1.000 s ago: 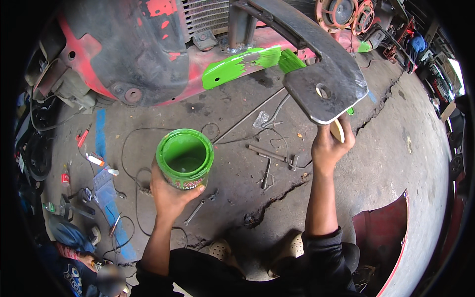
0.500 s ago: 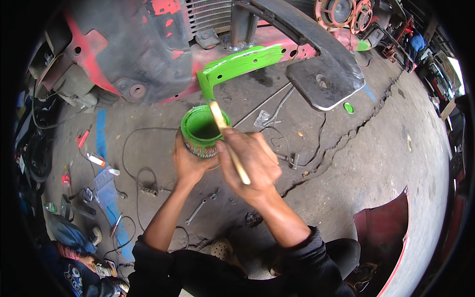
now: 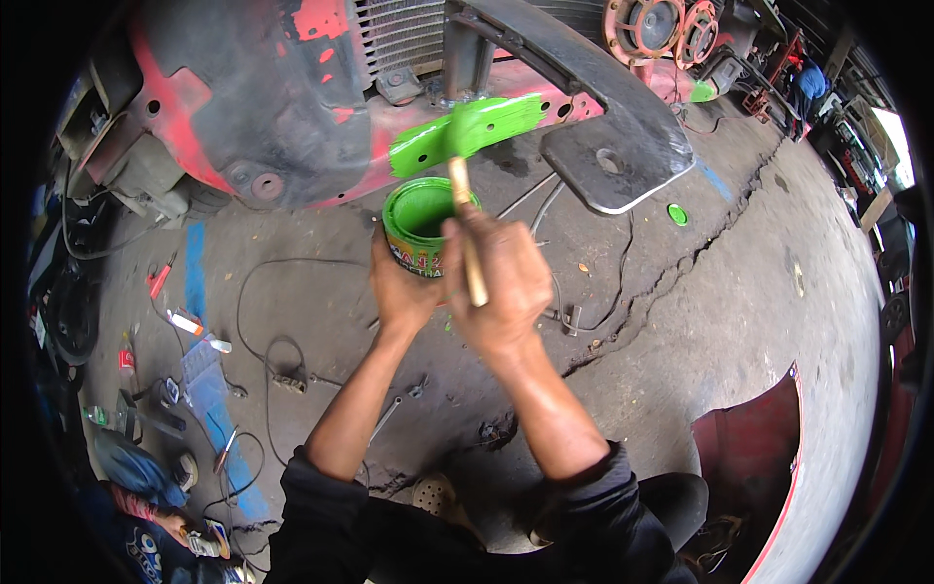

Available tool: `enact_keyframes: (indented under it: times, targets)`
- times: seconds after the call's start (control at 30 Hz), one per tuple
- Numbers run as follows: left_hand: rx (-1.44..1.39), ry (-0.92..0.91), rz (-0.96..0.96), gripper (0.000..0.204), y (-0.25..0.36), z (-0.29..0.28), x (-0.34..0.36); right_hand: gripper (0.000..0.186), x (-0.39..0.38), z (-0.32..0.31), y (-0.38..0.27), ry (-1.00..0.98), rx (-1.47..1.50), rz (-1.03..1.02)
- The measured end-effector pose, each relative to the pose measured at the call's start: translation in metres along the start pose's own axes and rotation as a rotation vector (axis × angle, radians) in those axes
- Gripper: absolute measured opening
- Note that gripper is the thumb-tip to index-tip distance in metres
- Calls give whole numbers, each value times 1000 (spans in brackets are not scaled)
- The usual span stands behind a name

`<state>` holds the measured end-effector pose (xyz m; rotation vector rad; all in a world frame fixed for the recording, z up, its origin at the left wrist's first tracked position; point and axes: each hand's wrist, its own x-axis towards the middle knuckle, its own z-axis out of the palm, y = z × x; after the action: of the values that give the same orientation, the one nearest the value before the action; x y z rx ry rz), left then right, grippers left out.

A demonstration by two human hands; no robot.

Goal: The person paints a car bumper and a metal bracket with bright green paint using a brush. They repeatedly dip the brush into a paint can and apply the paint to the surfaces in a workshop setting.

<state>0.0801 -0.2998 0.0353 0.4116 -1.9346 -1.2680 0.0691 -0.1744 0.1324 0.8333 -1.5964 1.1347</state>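
My left hand is wrapped round a small can of green paint, held upright in the air. Its rim and inner wall are coated green. In my right hand is a paintbrush, its light wooden handle gripped in the fingers. The bristles are blurred and green, in front of the freshly green stretch of a pink-red vehicle crossmember. I cannot tell whether they touch it. Small dark holes show through the green area.
A dark metal bracket juts out at right of the painted part. On the concrete lie a green lid, cables, a wrench and a red curved panel. Another person sits at lower left.
The brush has moved up and right from the left end of the green stretch toward its middle. My left hand and the can have shifted slightly right and up.
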Motion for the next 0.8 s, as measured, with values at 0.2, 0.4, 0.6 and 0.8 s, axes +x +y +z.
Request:
enact_keyframes:
  times: [0.2,0.4,0.6,0.8]
  targets:
    - [-231,-10,-170,95,-21,-3,1,23,-10,-11,-29,-13,260,-7]
    - [98,-28,104,106,12,3,-3,15,0,-45,26,118,-82,131]
    - [213,70,102,105,6,20,-4,17,-7,-7,35,115,-63,106]
    - [-196,-27,-156,98,-14,18,-4,26,-27,3,-18,17,195,41]
